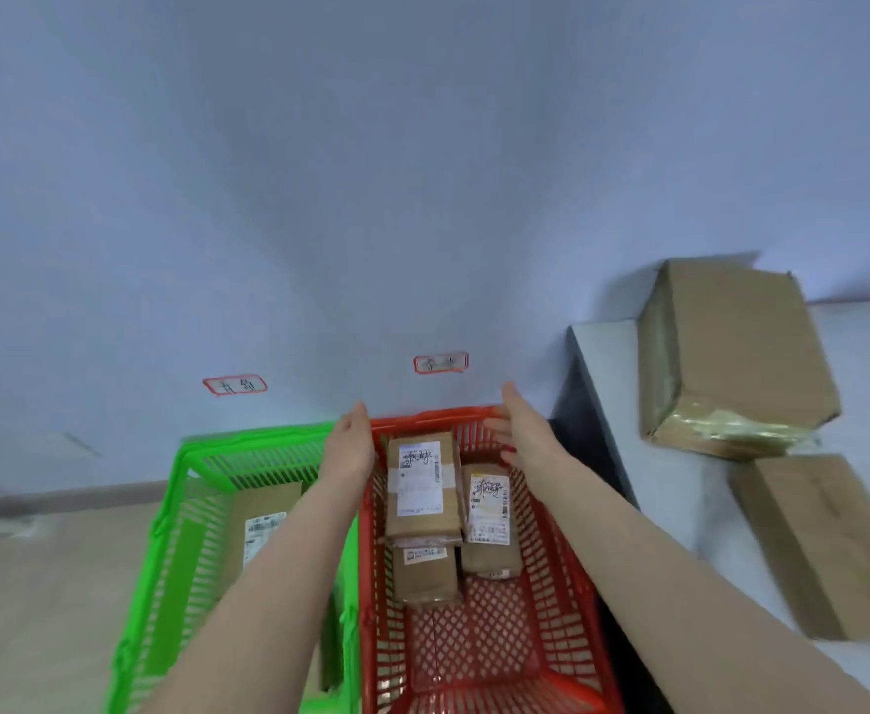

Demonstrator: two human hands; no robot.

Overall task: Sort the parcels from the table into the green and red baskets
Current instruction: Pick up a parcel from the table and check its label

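A red basket (pixel 479 657) stands on the floor beside a green basket (pixel 165 548). Three labelled brown parcels lie in the red one: a tall parcel (pixel 422 487), a second parcel (pixel 489 517) to its right and a smaller parcel (pixel 425 574) in front. One flat labelled parcel (pixel 263 533) lies in the green basket. My left hand (pixel 353 445) and my right hand (pixel 518 430) hover over the far end of the red basket, either side of the tall parcel, fingers straight and holding nothing.
A grey table (pixel 680 487) stands to the right with a large taped carton (pixel 732 353) and a flat brown parcel (pixel 824 548) on it. Two red-framed labels (pixel 440 363) are stuck on the wall behind the baskets. Wooden floor lies at the left.
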